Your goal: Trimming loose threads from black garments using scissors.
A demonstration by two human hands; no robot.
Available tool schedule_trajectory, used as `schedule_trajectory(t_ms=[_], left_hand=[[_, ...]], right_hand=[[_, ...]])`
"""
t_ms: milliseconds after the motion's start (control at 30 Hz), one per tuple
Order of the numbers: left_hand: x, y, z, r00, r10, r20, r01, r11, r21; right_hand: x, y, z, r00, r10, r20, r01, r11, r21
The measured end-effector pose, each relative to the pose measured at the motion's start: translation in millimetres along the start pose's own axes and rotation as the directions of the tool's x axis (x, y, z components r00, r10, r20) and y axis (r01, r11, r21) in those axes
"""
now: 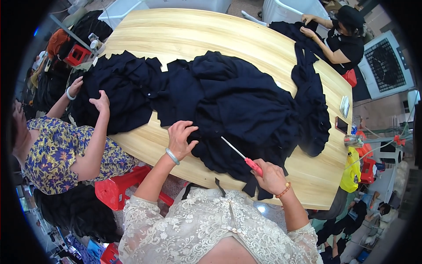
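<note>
The left hand is lying open, palm down and fingers spread, on the near edge of a big heap of dark cloth that is sprawling across a pale wooden table. The right hand is closing around the red handle of a slim tool, whose thin light shaft is pointing up and left over the cloth; whether it is a cutter or a pen, I cannot tell. The cloth is lying between the two hands and stretching away to the far right corner of the table. At the left, another person in a flowered top is sitting on a red stool and pressing both open hands on another part of the cloth, well apart from the wearer's hands. At the far right corner, a third person in black is handling the end of the cloth with both hands. A small red box is sitting by the table's far left edge. A phone is lying near the right edge, beside a small pale flat thing. White bins are standing beyond the table.
</note>
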State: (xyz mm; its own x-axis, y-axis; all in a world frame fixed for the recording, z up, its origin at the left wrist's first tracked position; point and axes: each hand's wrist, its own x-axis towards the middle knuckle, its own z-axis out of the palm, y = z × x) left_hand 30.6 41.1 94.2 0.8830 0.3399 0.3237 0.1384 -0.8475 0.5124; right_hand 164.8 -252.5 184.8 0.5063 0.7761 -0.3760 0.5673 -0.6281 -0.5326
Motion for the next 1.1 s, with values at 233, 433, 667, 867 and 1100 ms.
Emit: schedule_trajectory(t_ms=[233, 433, 667, 867, 1100], left_hand=[[-19.7, -11.7, 15.6, 0.997, -0.066, -0.046, 0.063, 0.997, -0.050], [-1.4, -11.3, 26.1, 0.999, 0.042, 0.002, -0.042, 0.999, -0.028], [7.8, -13.9, 18.3, 0.992, -0.060, 0.108, 0.086, 0.962, -0.258], [19.6, -5.9, 18.5, 0.969, -0.116, 0.220, 0.215, 0.837, -0.503], [35.0, -8.5, 18.5, 0.852, -0.311, 0.422, 0.523, 0.464, -0.714]], right_hand=[[6.8, -4.2, 2.9, 1.000, -0.003, 0.010, 0.003, 1.000, -0.013], [8.6, -10.5, 6.4, 0.999, -0.037, -0.002, 0.037, 0.999, -0.024], [8.5, -28.6, -5.1, 0.993, 0.017, 0.117, -0.006, 0.996, -0.094], [17.4, -32.4, -2.0, 0.994, -0.015, 0.113, 0.023, 0.997, -0.068], [20.4, -34.5, -6.8, 0.992, -0.025, 0.124, 0.029, 0.999, -0.031]])
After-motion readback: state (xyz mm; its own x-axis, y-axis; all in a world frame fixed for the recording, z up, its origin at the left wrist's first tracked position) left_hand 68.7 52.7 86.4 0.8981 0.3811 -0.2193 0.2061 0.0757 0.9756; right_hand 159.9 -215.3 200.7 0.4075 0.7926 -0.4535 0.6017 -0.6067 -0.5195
